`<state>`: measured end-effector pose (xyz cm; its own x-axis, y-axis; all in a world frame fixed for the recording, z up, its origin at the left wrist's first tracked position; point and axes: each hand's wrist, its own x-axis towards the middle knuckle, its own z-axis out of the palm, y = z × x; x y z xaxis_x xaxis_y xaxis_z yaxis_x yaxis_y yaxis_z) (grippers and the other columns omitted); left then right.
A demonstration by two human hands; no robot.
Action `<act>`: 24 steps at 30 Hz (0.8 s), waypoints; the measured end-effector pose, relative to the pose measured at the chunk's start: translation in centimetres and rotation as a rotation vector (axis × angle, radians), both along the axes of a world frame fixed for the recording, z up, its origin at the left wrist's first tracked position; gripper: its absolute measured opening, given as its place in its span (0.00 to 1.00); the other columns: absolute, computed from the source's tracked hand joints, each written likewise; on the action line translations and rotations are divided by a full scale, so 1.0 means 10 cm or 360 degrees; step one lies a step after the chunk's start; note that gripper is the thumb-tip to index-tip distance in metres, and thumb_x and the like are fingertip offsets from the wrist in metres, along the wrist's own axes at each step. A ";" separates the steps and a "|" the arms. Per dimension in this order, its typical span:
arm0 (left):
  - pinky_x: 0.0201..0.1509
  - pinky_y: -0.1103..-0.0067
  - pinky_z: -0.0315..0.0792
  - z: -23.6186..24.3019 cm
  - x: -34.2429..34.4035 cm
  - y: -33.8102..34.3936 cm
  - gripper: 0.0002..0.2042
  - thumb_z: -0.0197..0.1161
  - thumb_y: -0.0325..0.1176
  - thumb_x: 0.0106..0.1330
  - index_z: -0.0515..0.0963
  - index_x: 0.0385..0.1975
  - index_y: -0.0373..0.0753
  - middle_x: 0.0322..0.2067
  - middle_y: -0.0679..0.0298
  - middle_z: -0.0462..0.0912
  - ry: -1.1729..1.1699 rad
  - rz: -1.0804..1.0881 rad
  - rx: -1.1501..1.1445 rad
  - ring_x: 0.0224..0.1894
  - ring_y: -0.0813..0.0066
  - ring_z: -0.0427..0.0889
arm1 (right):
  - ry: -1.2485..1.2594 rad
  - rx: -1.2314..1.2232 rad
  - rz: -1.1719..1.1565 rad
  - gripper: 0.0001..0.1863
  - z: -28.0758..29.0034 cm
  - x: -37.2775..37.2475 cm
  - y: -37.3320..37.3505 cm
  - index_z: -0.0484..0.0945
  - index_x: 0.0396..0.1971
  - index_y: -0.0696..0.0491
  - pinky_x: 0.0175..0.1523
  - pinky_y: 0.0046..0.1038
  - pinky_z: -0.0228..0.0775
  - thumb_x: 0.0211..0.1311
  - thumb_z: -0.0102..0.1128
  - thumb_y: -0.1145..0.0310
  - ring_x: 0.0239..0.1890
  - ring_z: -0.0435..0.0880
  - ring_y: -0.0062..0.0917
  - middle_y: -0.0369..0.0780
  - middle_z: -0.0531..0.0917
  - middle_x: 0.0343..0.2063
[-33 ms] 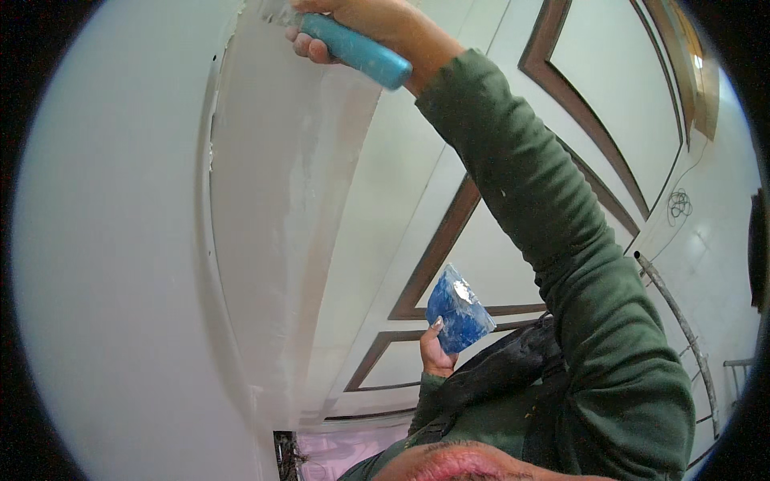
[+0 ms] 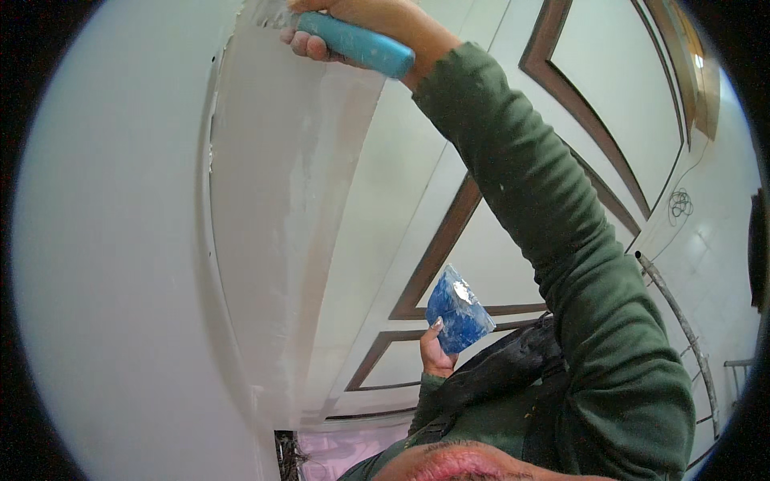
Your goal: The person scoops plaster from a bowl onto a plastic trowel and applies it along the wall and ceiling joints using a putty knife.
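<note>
High in the view, my right hand [image 2: 365, 18] is closed around the light-blue handle [image 2: 357, 44] of a putty knife. Its blade is mostly cut off by the upper edge and looks smeared, beside the pale wall strip [image 2: 265, 120]. Lower down, my left hand [image 2: 435, 353] grips a flat blue putty board [image 2: 457, 321] by its lower edge, thumb on its face. A lump of white paste sits on the board, with dried smears around it. The strip shows whitish streaks along its length.
A smooth pale panel [image 2: 120, 240] fills the left side, with a ragged edge beside the strip. White panels with brown trim [image 2: 437, 248] stretch to the right. A coiled wire [image 2: 680, 204] and a wooden pole [image 2: 682, 321] are at far right. Something pink [image 2: 353, 453] shows below.
My right hand and the putty knife have shifted slightly upward. My left hand and the putty board stay in place.
</note>
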<state>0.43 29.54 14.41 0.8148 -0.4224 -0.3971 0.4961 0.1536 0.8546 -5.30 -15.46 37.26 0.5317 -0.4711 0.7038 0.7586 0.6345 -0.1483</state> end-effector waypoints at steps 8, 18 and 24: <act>0.56 0.59 0.71 -0.02 0.02 -0.01 0.20 0.59 0.31 0.61 0.70 0.53 0.33 0.48 0.53 0.79 0.0003 -0.0045 -0.0018 0.49 0.55 0.79 | 0.0021 0.0152 -0.0297 0.18 0.21 0.00 0.13 0.72 0.49 0.66 0.35 0.26 0.72 0.69 0.47 0.67 0.29 0.75 0.22 0.39 0.75 0.27; 0.58 0.59 0.71 -0.13 0.05 0.05 0.22 0.59 0.30 0.59 0.69 0.54 0.32 0.48 0.52 0.78 -0.0020 0.0005 -0.0052 0.50 0.55 0.78 | -0.0083 0.0611 -0.0672 0.10 0.49 0.30 0.63 0.78 0.34 0.65 0.20 0.23 0.69 0.62 0.56 0.72 0.16 0.76 0.19 0.37 0.77 0.16; 0.58 0.60 0.71 -0.12 0.03 0.06 0.22 0.60 0.31 0.59 0.69 0.54 0.32 0.48 0.53 0.78 0.0018 0.0016 -0.0035 0.50 0.55 0.78 | 0.0001 0.0381 -0.0553 0.13 0.47 0.09 0.61 0.75 0.43 0.65 0.25 0.23 0.69 0.66 0.50 0.71 0.20 0.73 0.17 0.35 0.74 0.20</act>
<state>0.69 30.15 13.17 0.8148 -0.4227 -0.3968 0.5037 0.1775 0.8454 -4.43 -9.38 41.97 0.3126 -0.7725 0.5527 0.9335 0.3575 -0.0282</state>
